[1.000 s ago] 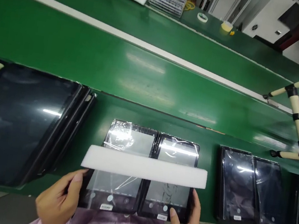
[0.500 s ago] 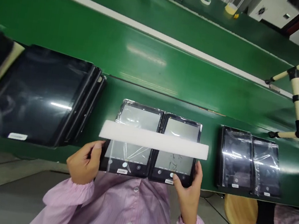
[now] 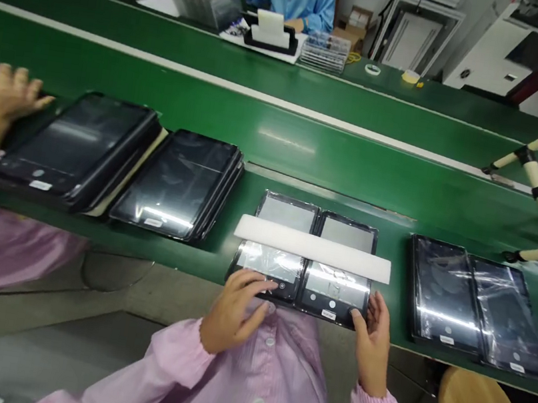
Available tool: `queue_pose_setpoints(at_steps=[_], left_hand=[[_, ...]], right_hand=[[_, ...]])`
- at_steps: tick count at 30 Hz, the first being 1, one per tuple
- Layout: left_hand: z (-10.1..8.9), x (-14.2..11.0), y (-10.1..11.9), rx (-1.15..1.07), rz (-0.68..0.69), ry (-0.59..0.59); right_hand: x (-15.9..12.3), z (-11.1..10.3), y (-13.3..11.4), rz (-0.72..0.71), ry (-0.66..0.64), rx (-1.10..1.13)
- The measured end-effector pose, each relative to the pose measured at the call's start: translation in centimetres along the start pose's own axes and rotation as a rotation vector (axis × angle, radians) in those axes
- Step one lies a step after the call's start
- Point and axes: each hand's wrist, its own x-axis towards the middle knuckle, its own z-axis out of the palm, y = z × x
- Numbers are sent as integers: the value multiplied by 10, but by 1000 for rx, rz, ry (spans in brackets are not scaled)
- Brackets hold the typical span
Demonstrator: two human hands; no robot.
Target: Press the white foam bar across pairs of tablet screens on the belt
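the two black-framed, flat glass tablets with pale lit screens, one on the left [image 3: 290,215] and one on the right [image 3: 348,231], lie side by side at the front of the green, smooth-topped surface [image 3: 399,248], with a long white foam bar [image 3: 312,248] across both. the left hand [image 3: 234,317] has a released grip, its bare fingers loosely spread over the lower frame of the left tablet; the right hand [image 3: 373,345] has the lower outer corner of the right tablet in its grip, thumb on the front and fingers along the side, though how far they reach underneath cannot be told. good handling here, i would judge, means light, even pressure on the dark frames rather than on the glass, with both tablets level so the foam bar does not slide. their lower ends sit right by the front edge of the surface, so any push is better made inward than toward the body. the clear film looks slick and wrinkled (it catches the light, too), so a firm hold on the frame's side would be safer than a fingertip drag. the long edges that face each other deserve care, since a hard squeeze could make one ride over the other.
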Motion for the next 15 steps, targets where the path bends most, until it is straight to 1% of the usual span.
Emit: queue_pose_setpoints(at_steps=[1, 3, 5, 8, 10, 12, 15], left_hand=[[2, 0, 4, 16, 57, -33], [7, 1, 6, 46, 126, -71], [9, 3, 6, 82, 158, -109], [10, 5, 2, 117, 167, -148], [7, 5, 0, 107, 157, -103], [3, 5, -3, 79, 121, -13], [-2, 5, -9, 40, 31, 137]], right_hand=[[1, 0, 1, 0, -5, 6], [2, -1, 4, -5, -17, 15], [2, -1, 5, -17, -17, 22], [2, 0, 6, -27, -6, 38], [2, 0, 7, -28, -9, 47], [2, 1, 8, -30, -15, 49], [2, 0, 8, -38, -21, 45]])
